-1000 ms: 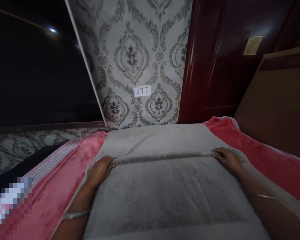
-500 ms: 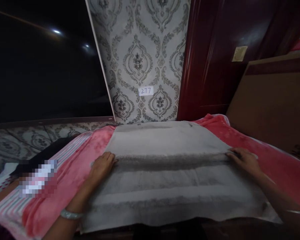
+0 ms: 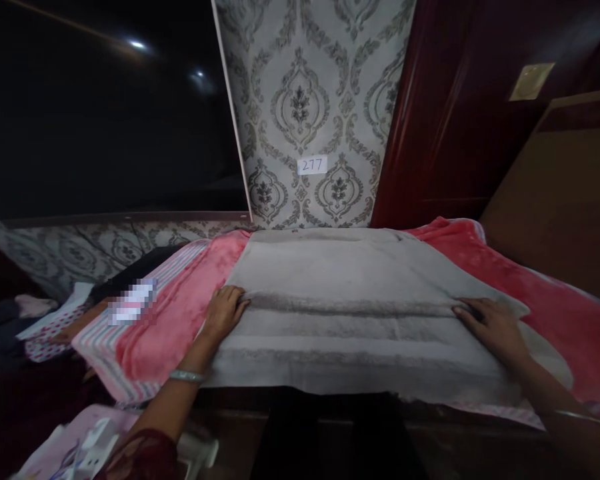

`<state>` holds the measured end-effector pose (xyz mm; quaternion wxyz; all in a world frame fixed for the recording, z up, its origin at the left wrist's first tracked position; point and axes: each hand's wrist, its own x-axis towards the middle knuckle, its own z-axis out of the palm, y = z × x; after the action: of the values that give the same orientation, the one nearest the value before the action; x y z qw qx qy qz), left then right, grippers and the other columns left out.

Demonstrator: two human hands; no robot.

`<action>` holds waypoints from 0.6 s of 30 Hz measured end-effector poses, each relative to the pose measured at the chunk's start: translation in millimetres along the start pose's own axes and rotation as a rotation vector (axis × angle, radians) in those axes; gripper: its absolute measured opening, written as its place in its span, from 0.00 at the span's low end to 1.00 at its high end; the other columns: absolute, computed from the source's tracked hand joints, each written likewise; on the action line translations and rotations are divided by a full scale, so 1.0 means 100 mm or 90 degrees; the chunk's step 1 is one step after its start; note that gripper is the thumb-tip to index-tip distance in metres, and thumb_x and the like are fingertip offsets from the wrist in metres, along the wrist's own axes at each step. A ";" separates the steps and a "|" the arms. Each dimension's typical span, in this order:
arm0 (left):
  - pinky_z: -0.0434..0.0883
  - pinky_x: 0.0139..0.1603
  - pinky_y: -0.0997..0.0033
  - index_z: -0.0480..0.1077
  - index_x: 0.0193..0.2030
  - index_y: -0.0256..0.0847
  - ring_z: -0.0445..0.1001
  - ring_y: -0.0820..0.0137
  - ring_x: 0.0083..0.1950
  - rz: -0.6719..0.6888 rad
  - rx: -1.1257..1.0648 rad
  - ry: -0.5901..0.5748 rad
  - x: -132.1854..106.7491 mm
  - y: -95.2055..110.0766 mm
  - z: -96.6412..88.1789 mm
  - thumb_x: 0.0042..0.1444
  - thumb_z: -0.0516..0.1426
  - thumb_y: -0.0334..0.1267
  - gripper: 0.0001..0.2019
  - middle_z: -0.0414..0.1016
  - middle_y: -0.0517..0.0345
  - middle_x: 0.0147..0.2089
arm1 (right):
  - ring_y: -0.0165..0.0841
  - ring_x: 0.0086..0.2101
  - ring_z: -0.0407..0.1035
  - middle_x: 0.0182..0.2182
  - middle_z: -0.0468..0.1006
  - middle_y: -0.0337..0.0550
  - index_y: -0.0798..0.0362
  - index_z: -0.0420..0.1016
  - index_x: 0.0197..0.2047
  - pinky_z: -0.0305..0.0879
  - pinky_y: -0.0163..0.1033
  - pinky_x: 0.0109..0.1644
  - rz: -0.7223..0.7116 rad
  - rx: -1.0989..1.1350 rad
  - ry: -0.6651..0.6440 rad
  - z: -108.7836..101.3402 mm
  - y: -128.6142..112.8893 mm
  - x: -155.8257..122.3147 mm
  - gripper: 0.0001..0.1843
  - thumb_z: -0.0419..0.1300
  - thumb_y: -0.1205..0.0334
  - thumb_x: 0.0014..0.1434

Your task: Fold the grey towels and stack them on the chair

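Note:
A wide grey cloth (image 3: 325, 263) lies spread before me, with a raised crease running across it between my hands. My left hand (image 3: 225, 310) is at the left end of that crease, its fingers closed over the fabric. At the crease's right end, my right hand (image 3: 490, 327) pinches the cloth between thumb and fingers; the fingertips are partly hidden. Under the grey cloth, a red and pink blanket (image 3: 180, 320) with a striped border shows on both sides.
A large dark screen (image 3: 110, 133) stands at the back left against patterned wallpaper (image 3: 300, 100). A cardboard box (image 3: 570, 200) rises at the right, beside a dark red door (image 3: 455, 120). At the left edge is another person's arm (image 3: 83, 323). Pink and white items (image 3: 95, 440) sit at lower left.
The view has shifted, showing more of the floor side at lower left. The cloth's near edge appears farther from me, and both hands still hold the crease.

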<state>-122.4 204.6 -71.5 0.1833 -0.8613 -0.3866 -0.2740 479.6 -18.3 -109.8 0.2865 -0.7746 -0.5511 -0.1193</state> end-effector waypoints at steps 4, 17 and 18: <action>0.67 0.49 0.56 0.71 0.50 0.39 0.71 0.57 0.52 0.041 0.025 0.041 -0.03 0.06 -0.03 0.66 0.52 0.44 0.14 0.74 0.43 0.50 | 0.47 0.44 0.72 0.41 0.79 0.54 0.54 0.79 0.47 0.64 0.49 0.53 -0.031 0.007 0.002 0.02 0.03 -0.04 0.29 0.50 0.41 0.58; 0.66 0.43 0.59 0.72 0.39 0.39 0.70 0.60 0.42 0.033 0.022 0.024 -0.01 0.06 0.07 0.67 0.49 0.38 0.11 0.75 0.47 0.41 | 0.48 0.40 0.74 0.36 0.80 0.58 0.50 0.77 0.30 0.66 0.49 0.48 -0.007 0.014 0.034 0.00 0.03 -0.06 0.24 0.47 0.44 0.59; 0.66 0.44 0.59 0.72 0.40 0.39 0.70 0.60 0.44 0.036 0.026 0.022 -0.02 0.07 0.06 0.67 0.50 0.38 0.10 0.75 0.47 0.42 | 0.49 0.40 0.74 0.36 0.80 0.58 0.49 0.77 0.30 0.66 0.50 0.48 -0.011 0.014 0.031 0.01 0.05 -0.06 0.24 0.47 0.43 0.58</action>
<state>-115.9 202.0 -78.0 0.2149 -0.8630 -0.3645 -0.2759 481.9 -23.3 -115.1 0.3074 -0.7635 -0.5517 -0.1348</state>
